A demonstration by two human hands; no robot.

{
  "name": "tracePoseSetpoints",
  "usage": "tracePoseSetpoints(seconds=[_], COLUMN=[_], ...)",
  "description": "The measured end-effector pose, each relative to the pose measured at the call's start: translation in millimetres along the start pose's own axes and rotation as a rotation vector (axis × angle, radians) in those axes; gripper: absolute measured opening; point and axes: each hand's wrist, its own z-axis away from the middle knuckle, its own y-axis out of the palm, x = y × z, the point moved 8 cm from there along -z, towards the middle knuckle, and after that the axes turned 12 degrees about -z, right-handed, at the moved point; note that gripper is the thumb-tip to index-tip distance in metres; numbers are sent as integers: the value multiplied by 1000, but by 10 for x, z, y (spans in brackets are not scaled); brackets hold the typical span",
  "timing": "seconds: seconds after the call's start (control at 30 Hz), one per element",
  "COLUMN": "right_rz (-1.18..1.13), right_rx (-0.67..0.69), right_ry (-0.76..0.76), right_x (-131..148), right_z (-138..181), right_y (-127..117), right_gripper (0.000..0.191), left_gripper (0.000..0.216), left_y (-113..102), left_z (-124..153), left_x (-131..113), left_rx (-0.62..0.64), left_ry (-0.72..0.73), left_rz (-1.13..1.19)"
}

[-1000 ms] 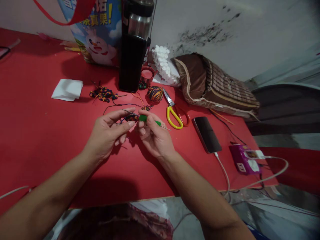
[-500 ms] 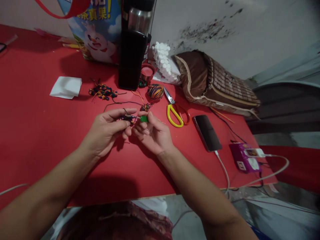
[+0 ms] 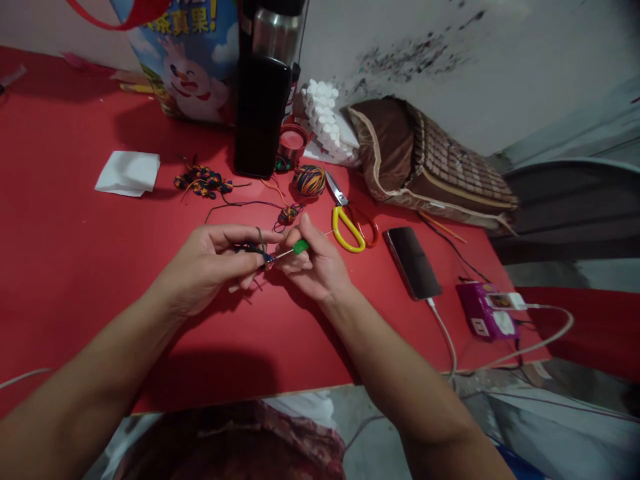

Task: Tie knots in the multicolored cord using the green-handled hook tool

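Note:
My left hand [image 3: 203, 270] pinches a small crocheted piece [image 3: 250, 249] of dark multicoloured yarn between thumb and fingers, which partly hide it. A strand of yarn loops over the raised index finger. My right hand [image 3: 325, 267] is closed around a thin metal crochet hook with a green grip [image 3: 301, 247]. The hook's shaft slants down to the left, and its tip is at the yarn by my left thumb. Just beyond the hands lies a small bundle of yarn [image 3: 289, 214]. Farther back is a larger ball of multicoloured yarn [image 3: 309, 181].
Scissors [image 3: 349, 230] with yellow and red handles lie right of the hands. A phone [image 3: 413, 263] charges beside a purple box [image 3: 485, 310]. Crocheted pieces [image 3: 203, 181] and a folded white paper [image 3: 128, 173] lie left. A black phone [image 3: 261, 117], bag [image 3: 195, 73] and brown cushion [image 3: 435, 157] stand behind.
My right hand has shifted slightly right, and the hook has gone from nearly level to slanting, its tip lower by the left thumb. The left hand keeps its pinch on the crocheted piece.

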Motion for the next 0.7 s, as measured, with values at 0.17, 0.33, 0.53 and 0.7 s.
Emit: tracePoseSetpoints(seconds=[0.17, 0.33, 0.53, 0.7], right_rz=[14, 53, 67, 128], right_rx=[-3, -11, 106, 114], right_ry=[-42, -104, -132, -145], right_x=[5, -4, -16, 57], right_z=[0, 45, 81, 49], right_y=[-7, 25, 94, 73], right_gripper=[53, 50, 40, 41], left_gripper=[29, 32, 35, 46], left_y=[-18, -53, -164, -136], left_z=[-11, -38, -20, 10], left_x=[54, 76, -27, -79], left_rx=[-1, -38, -130, -127], left_ry=[-19, -32, 12, 10], left_rz=[-53, -48, -106, -216])
